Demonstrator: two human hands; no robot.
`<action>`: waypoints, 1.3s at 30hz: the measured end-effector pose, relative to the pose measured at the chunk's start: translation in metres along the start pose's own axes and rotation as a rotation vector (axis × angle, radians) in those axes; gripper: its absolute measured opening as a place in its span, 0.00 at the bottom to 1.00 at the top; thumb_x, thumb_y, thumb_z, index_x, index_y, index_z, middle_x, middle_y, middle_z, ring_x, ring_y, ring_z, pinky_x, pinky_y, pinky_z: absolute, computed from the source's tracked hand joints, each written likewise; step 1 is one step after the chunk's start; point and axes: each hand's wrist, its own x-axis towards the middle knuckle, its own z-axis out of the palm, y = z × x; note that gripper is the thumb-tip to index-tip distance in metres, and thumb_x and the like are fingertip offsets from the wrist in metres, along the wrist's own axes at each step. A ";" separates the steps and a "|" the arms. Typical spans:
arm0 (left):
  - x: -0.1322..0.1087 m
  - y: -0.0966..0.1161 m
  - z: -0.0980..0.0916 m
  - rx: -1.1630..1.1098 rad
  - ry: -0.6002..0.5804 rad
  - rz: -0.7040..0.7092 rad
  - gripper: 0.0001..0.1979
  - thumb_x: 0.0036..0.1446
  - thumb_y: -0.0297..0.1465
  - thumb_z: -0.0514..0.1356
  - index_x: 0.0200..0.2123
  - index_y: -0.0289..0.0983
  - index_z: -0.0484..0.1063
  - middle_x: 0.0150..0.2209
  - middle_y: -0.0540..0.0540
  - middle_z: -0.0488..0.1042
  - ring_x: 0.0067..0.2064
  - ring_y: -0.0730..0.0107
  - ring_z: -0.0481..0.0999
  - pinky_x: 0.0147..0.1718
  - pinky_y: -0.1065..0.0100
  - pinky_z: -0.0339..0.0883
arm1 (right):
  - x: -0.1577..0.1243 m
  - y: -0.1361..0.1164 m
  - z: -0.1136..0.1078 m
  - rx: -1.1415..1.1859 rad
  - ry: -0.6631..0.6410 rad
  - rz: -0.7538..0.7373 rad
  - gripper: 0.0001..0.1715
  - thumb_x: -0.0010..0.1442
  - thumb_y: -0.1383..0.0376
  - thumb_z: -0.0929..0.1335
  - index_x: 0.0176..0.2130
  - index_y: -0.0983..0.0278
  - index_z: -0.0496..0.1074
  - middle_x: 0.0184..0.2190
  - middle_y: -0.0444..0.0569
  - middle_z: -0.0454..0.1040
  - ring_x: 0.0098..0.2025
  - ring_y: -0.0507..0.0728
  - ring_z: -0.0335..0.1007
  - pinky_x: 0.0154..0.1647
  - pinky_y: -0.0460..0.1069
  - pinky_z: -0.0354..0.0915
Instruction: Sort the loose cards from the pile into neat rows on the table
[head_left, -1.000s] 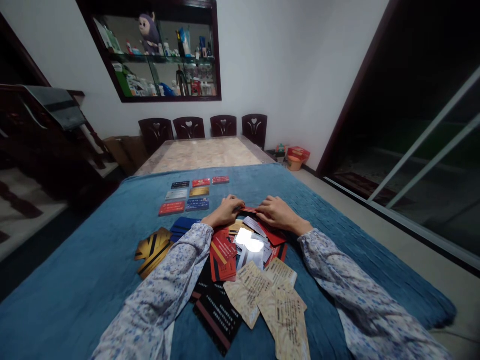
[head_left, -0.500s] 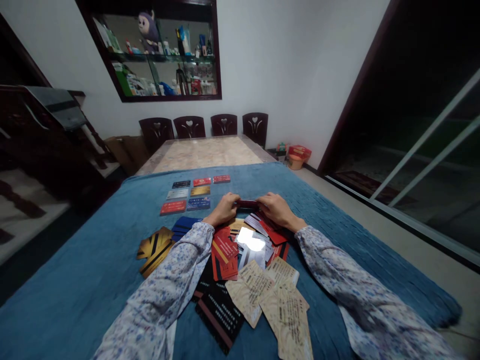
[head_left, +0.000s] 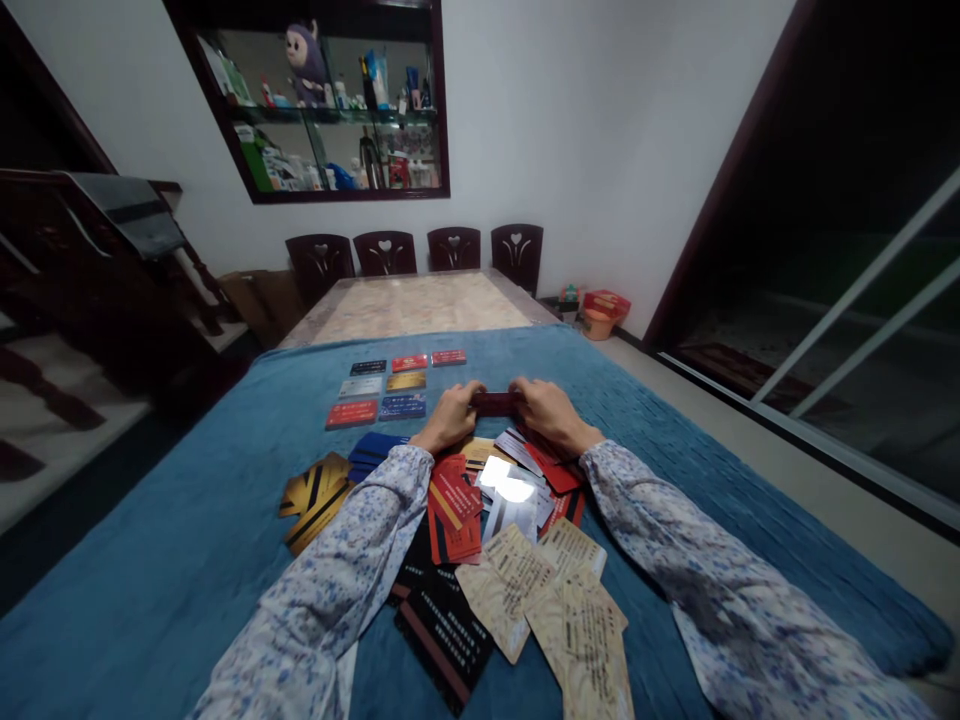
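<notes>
Between my two hands is a dark red card or small stack of cards (head_left: 495, 403), gripped at its two short ends. My left hand (head_left: 453, 412) closes on its left end and my right hand (head_left: 551, 412) on its right. Just below my hands lies a loose heap of cards: red cards (head_left: 455, 500), shiny silver cards (head_left: 514, 508), beige cards (head_left: 510, 580) and black cards (head_left: 446, 635). Blue cards (head_left: 373, 455) and gold cards (head_left: 319, 500) lie by my left forearm. Whether the held piece is one card or several, I cannot tell.
Beyond my left hand, cards sit in short rows, among them a red card (head_left: 352, 413) and a blue card (head_left: 403, 406). A blue cloth (head_left: 225, 480) covers the near table (head_left: 420, 303). Chairs (head_left: 454, 250) stand at its far end, below a wall cabinet (head_left: 345, 110).
The held dark red piece now shows more of its broad face, as if tilted. Both hands stay on its ends. The whole view has shifted slightly; the laid cards look the same.
</notes>
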 end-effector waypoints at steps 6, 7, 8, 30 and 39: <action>-0.002 0.001 -0.002 0.074 -0.033 -0.055 0.21 0.58 0.22 0.58 0.55 0.38 0.70 0.45 0.40 0.78 0.48 0.54 0.78 0.51 0.56 0.71 | 0.001 0.002 0.007 0.005 -0.005 0.003 0.20 0.69 0.68 0.62 0.58 0.64 0.70 0.45 0.58 0.81 0.45 0.61 0.76 0.43 0.49 0.59; -0.002 0.001 -0.002 0.092 -0.045 -0.062 0.21 0.58 0.22 0.58 0.55 0.38 0.70 0.45 0.40 0.78 0.48 0.54 0.78 0.51 0.56 0.71 | 0.001 0.003 0.008 0.005 -0.009 -0.001 0.20 0.69 0.67 0.63 0.58 0.64 0.70 0.46 0.58 0.81 0.46 0.61 0.76 0.43 0.49 0.59; -0.003 0.002 -0.003 0.109 -0.056 -0.067 0.21 0.58 0.22 0.58 0.55 0.37 0.69 0.45 0.39 0.78 0.48 0.54 0.78 0.51 0.56 0.71 | 0.001 0.004 0.010 0.005 -0.016 -0.004 0.21 0.69 0.67 0.63 0.59 0.65 0.69 0.46 0.58 0.81 0.46 0.62 0.76 0.42 0.49 0.59; -0.002 0.005 -0.001 0.196 -0.146 -0.117 0.28 0.60 0.25 0.56 0.64 0.36 0.64 0.57 0.36 0.76 0.58 0.48 0.73 0.57 0.49 0.67 | 0.012 0.016 0.031 0.146 -0.041 -0.025 0.30 0.64 0.69 0.67 0.65 0.69 0.65 0.55 0.62 0.78 0.55 0.62 0.74 0.50 0.50 0.64; -0.001 0.004 -0.003 0.151 -0.150 -0.139 0.26 0.58 0.24 0.59 0.60 0.38 0.65 0.56 0.37 0.76 0.58 0.49 0.73 0.56 0.52 0.67 | 0.014 0.018 0.032 0.172 -0.042 -0.037 0.33 0.63 0.67 0.70 0.64 0.70 0.65 0.56 0.62 0.77 0.56 0.63 0.72 0.54 0.52 0.64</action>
